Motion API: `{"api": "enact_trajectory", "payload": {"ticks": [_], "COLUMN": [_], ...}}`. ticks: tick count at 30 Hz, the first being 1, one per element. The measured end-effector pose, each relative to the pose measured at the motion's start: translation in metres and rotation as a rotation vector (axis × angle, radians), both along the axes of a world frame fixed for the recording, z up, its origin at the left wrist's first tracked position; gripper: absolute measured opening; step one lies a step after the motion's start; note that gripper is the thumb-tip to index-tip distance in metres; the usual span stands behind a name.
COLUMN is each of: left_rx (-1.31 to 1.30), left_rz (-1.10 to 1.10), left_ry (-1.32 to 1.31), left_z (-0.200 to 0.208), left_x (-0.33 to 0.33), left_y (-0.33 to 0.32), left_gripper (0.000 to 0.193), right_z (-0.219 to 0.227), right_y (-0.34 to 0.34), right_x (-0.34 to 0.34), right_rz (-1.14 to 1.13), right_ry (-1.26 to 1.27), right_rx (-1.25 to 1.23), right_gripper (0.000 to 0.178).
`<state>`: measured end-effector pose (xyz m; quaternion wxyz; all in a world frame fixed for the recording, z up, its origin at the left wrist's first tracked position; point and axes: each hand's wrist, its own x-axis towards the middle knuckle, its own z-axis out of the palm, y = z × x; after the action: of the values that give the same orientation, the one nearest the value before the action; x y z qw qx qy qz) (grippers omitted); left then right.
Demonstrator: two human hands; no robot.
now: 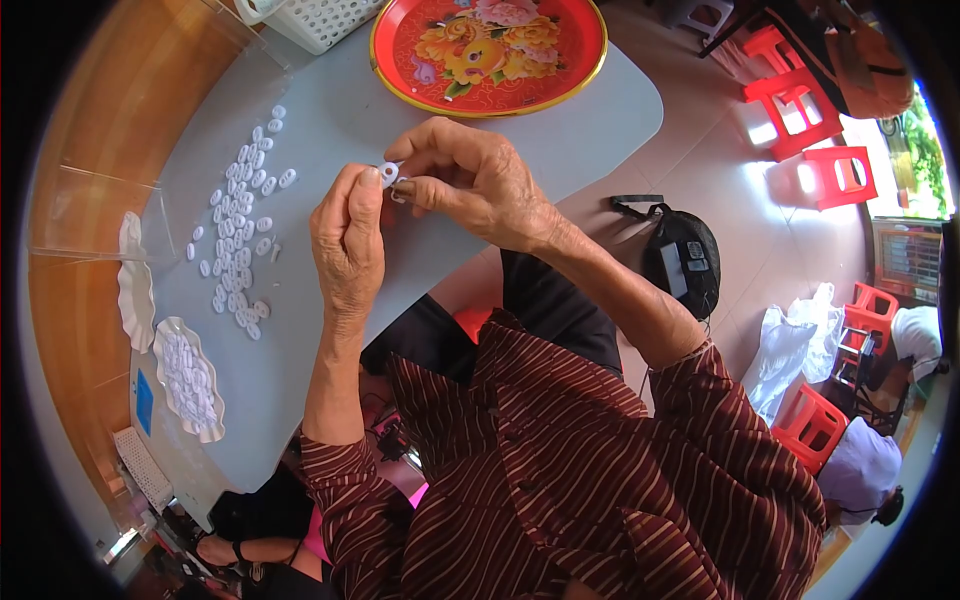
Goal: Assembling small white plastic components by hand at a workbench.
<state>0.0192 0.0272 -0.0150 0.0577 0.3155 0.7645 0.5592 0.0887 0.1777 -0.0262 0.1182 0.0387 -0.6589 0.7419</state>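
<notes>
My left hand point(347, 230) pinches a small white oval plastic piece point(390, 174) with a hole in it, held above the grey table's near edge. Meeting it from the right, my right hand point(488, 190) has thumb and forefinger closed on a tiny pale piece point(400, 193) right beside the oval one. Whether the two small pieces are joined, I cannot tell. To the left of my hands, many loose white oval pieces point(240, 225) lie scattered on the table. A wavy-rimmed white dish point(212, 432) further left holds a heap of small white parts.
A red floral tray point(560, 95) and a white perforated basket point(320, 25) stand at the table's far side. Another wavy white dish point(135, 290) lies at the left. On the floor at right are a black backpack point(690, 265), red stools point(795, 110) and plastic bags point(785, 345). Other people sit nearby.
</notes>
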Motion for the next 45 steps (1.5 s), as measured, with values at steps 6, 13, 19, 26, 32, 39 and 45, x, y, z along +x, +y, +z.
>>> {"api": "enact_trajectory", "payload": {"ticks": [6,13,19,26,32,39,45], "left_rx": [-0.018,-0.068,-0.066,-0.073,-0.031,-0.035,-0.111], "left_rz": [-0.001,0.0,-0.032,-0.044,-0.031,-0.1,-0.129], "left_ry": [0.039,0.194,0.159,0.084,0.025,-0.031,-0.088], "left_z": [-0.002,-0.008,-0.001,-0.001,-0.003,0.0,0.001], "left_x": [-0.001,0.001,0.004,0.003,-0.002,-0.009,-0.009], "left_y": [0.001,0.004,0.001,0.003,0.001,-0.005,-0.006], "left_gripper": [0.029,0.025,0.022,0.025,0.026,0.03,0.033], "right_z": [0.006,0.002,0.0,0.0,-0.005,0.002,0.001], "right_y": [-0.002,-0.006,-0.006,-0.003,-0.004,-0.005,-0.006], "right_x": [0.004,0.003,0.002,0.003,0.0,0.002,0.003], "right_rz": [-0.02,-0.116,-0.105,-0.079,-0.04,-0.068,-0.102], "right_ry": [-0.075,-0.039,-0.021,-0.054,0.007,-0.002,-0.006], "right_rx": [-0.024,-0.037,-0.032,0.021,0.106,0.182,0.219], "right_gripper": [0.024,0.02,0.017,0.021,0.03,0.033,0.03]}}
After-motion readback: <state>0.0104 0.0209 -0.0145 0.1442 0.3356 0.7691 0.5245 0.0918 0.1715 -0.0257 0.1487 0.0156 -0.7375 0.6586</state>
